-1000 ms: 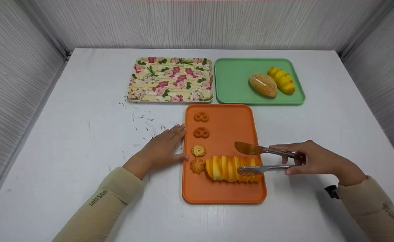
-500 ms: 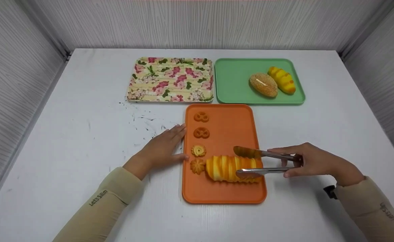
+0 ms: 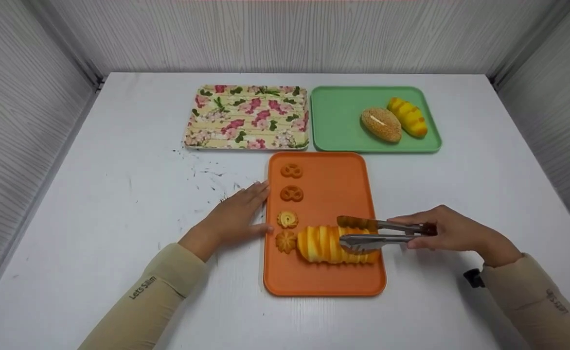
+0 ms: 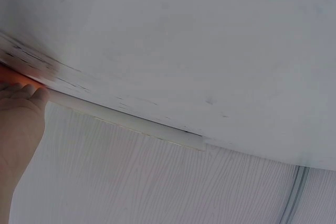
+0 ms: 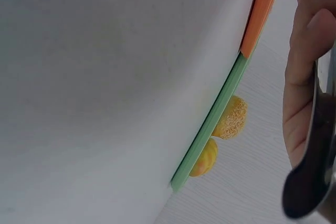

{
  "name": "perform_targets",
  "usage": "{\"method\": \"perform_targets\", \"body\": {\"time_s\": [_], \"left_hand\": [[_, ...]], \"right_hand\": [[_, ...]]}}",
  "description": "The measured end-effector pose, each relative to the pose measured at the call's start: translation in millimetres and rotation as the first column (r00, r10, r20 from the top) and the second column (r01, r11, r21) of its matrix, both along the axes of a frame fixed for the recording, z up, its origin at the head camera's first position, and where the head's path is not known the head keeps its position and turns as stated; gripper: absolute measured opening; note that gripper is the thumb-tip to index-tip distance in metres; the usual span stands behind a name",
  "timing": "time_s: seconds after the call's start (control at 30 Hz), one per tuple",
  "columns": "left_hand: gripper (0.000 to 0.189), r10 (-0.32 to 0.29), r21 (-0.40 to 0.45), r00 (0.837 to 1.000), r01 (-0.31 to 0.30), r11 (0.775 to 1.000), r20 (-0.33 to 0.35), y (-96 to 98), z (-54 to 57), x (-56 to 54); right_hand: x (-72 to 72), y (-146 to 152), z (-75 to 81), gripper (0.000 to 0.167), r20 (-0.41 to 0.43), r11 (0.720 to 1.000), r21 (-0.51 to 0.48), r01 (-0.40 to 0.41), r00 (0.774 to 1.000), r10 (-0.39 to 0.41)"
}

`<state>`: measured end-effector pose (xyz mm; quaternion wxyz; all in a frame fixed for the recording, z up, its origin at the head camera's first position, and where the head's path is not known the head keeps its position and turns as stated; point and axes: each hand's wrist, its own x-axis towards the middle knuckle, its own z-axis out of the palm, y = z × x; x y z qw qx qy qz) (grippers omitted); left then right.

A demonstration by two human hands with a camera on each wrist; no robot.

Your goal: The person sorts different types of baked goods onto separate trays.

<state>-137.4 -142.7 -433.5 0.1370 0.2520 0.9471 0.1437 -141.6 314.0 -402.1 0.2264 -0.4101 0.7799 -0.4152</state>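
My right hand (image 3: 455, 232) grips metal tongs (image 3: 387, 238) by their handle end at the right of the orange tray (image 3: 324, 283). The tongs' two tips straddle the right part of a striped, golden bread loaf (image 3: 316, 244), with a small gap between the arms. In the right wrist view the handle end of the tongs (image 5: 307, 187) shows by the palm. My left hand (image 3: 231, 216) rests with extended fingers and thumb along the tray's left rim. Left of the loaf lie a flower-shaped cookie (image 3: 286, 241), a swirl cookie (image 3: 287, 219) and two pretzel-shaped cookies (image 3: 291, 193).
Behind the orange tray stand a flowered tray (image 3: 246, 141) and, to its right, a green tray (image 3: 338, 121). The green one bears a seeded bun (image 3: 382, 125) and a yellow ridged bread (image 3: 408, 117). Grey wood-grain walls (image 3: 285, 36) surround the white table (image 3: 119, 194).
The right hand has moved slightly left, and the tongs' arms have come closer together over the loaf. The left hand, loaf and cookies stay where they were.
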Motion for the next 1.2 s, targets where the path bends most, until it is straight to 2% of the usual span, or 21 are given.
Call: {"method": "perform_targets", "body": {"time_s": [0.2, 0.33, 0.43, 0.57, 0.67, 0.8, 1.0, 1.2], "left_hand": [[0.091, 0.01, 0.012, 1.0, -0.01, 1.0, -0.001, -0.4, 0.0, 1.0], [0.091, 0.014, 0.015, 1.0, -0.014, 1.0, -0.007, -0.1, 0.3, 1.5], [0.091, 0.005, 0.02, 1.0, -0.005, 1.0, -0.016, -0.3, 0.2, 1.6], [0.091, -0.006, 0.024, 1.0, 0.006, 1.0, -0.022, -0.8, 0.1, 1.6], [0.092, -0.016, 0.03, 0.999, 0.017, 0.999, -0.029, -1.3, 0.1, 1.7], [0.091, -0.034, 0.043, 0.998, 0.037, 0.998, -0.05, -1.9, -0.3, 1.9], [0.091, -0.034, 0.042, 0.998, 0.036, 0.998, -0.049, -2.7, -1.4, 1.8], [0.091, -0.021, 0.039, 0.999, 0.023, 0.999, -0.032, -2.2, -0.6, 2.0]], "right_hand": [[-7.8, -1.4, 0.1, 0.05, -0.001, 0.999, -0.041, 0.02, 1.0, -0.021], [-15.4, -2.1, 3.2, 0.05, -0.042, 0.996, -0.042, 0.082, 0.996, -0.084], [-20.8, -4.7, 8.5, 0.049, -0.095, 0.988, -0.035, 0.147, 0.984, -0.15], [-24.4, -15.7, 23.8, 0.046, -0.146, 0.968, -0.018, 0.252, 0.957, -0.252], [-27.4, -25.6, 34.4, 0.045, -0.154, 0.945, -0.004, 0.326, 0.934, -0.323], [-34.8, -34.1, 37.9, 0.046, -0.143, 0.914, 0.006, 0.405, 0.905, -0.4], [-49.6, -44.8, 36.9, 0.049, -0.137, 0.843, 0.053, 0.535, 0.841, -0.524], [-78.6, -36.3, 8.5, 0.051, -0.16, 0.801, 0.046, 0.597, 0.796, -0.584]]}}
